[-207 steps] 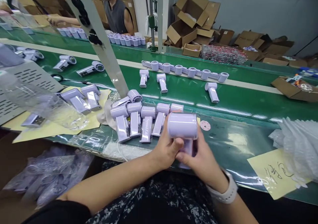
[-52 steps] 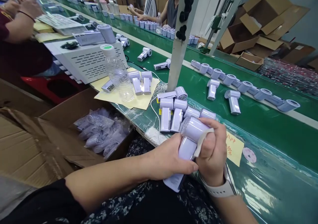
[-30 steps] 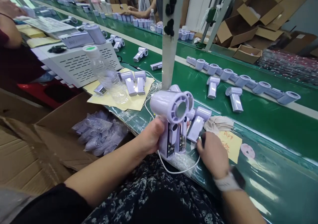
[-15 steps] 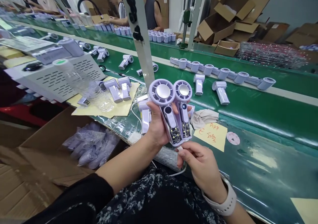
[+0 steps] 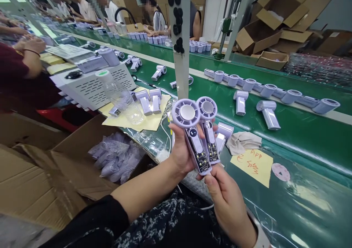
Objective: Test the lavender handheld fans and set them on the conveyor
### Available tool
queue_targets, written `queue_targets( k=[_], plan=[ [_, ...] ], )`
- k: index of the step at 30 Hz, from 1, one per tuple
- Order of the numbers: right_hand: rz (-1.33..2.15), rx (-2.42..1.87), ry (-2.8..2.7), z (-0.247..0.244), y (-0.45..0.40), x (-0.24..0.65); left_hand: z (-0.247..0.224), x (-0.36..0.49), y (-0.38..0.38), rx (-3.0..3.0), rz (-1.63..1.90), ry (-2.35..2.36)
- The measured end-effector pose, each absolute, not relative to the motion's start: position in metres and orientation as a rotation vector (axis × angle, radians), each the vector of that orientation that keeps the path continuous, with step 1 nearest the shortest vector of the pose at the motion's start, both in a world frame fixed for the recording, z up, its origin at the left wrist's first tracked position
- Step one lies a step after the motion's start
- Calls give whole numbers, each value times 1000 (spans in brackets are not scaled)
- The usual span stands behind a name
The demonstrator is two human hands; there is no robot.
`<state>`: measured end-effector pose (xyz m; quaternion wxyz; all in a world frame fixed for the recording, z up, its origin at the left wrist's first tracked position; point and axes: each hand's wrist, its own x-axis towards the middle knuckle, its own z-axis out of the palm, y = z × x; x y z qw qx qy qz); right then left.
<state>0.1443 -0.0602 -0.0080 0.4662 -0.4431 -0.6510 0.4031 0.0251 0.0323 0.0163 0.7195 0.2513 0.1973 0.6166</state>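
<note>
My left hand (image 5: 180, 151) is closed around two lilac handheld fans held side by side. The nearer fan (image 5: 198, 151) has its front cover off, baring a circuit board, and a small round display glows on it. Just behind it, the second fan (image 5: 210, 138) also shows an open circuit board; its display is hard to read. At the nearer fan's base, my right hand (image 5: 225, 196) pinches the plug end of a white cable (image 5: 206, 207). The fingers mostly hide the plug, so how far it is inserted cannot be seen.
More fans (image 5: 268, 114) lie on the green conveyor (image 5: 302, 141), some in a row. A plastic bottle (image 5: 118, 97) lies by a slotted metal box (image 5: 93, 81). A grey cloth (image 5: 243, 141) and yellow note (image 5: 253, 165) are rightward. A post (image 5: 181, 68) stands ahead; co-workers sit beyond.
The view has shifted left, so the scene sits further right. The nearer fan's display went from dark to lit, the other's "20" is gone. My right fingers are now tight against the fan base.
</note>
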Motion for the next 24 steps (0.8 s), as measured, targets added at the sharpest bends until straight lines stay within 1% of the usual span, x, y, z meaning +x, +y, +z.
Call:
queue_targets(
  k=[3, 6, 8, 12, 14, 16, 19, 21, 24],
  plan=[
    [935, -1042, -1583, -8, -61, 143, 18, 18, 34, 447, 1288, 355],
    [1001, -1136, -1475, -13, -61, 138, 20, 12, 33, 468, 1266, 313],
    [1087, -1184, -1328, -16, -63, 133, 19, 11, 31, 528, 1291, 305],
    [1261, -1115, -988, -20, -65, 121, 9, 17, 24, 706, 1428, 310],
    [1299, -1104, -915, -22, -65, 120, 2, 22, 22, 768, 1461, 304],
    [1303, -1133, -952, -24, -63, 123, -3, 24, 22, 774, 1445, 295],
    [1253, -1165, -1181, -22, -63, 133, -2, 24, 27, 740, 1399, 294],
    [1157, -1137, -1379, -18, -66, 143, 3, 19, 34, 697, 1398, 298],
    [970, -1202, -1605, -15, -62, 168, 15, 6, 48, 690, 1525, 347]
  ],
)
